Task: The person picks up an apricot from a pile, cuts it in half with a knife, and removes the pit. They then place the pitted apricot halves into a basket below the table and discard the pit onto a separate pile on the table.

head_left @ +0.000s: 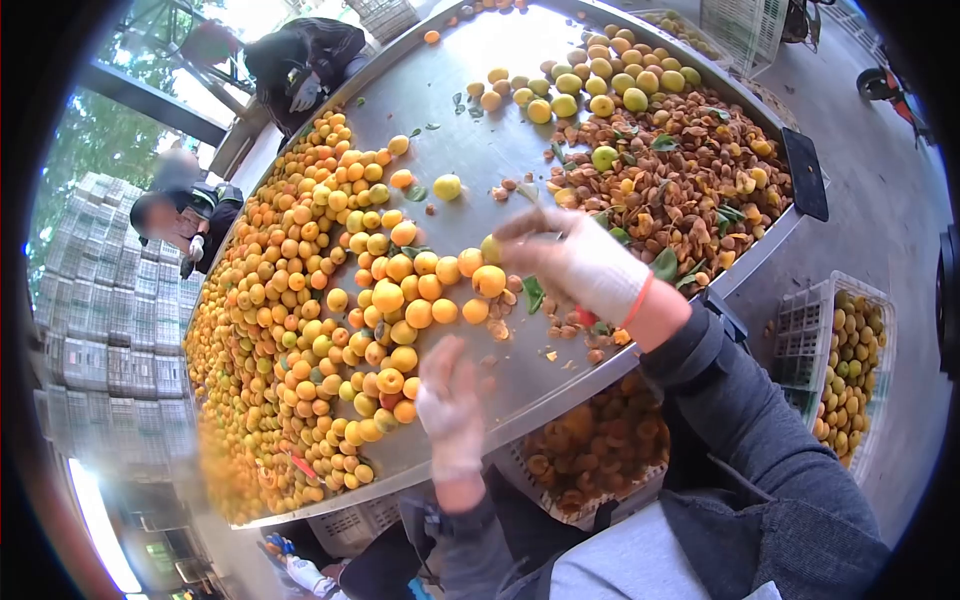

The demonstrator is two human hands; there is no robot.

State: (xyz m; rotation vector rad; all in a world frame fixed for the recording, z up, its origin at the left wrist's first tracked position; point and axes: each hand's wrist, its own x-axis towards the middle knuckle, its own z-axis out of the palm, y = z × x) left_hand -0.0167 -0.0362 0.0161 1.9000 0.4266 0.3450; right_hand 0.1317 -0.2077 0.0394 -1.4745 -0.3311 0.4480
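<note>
Both my hands wear white gloves with bare fingertips. My left hand is raised over the near edge of the metal table, beside the yellow-orange fruit; motion blurs its fingers, and nothing shows in it. Farther right, my right hand is held above the table with its fingers bent together. A greenish fruit is at its fingertips, and a thin blurred thing shows by the fingers. Past that hand lies a heap of brown, split fruit pieces with green leaves.
Crates of fruit stand at the right and below the table edge. Two people work along the far left side, and another person's gloved hand shows at the bottom. Stacked crates rise at the left.
</note>
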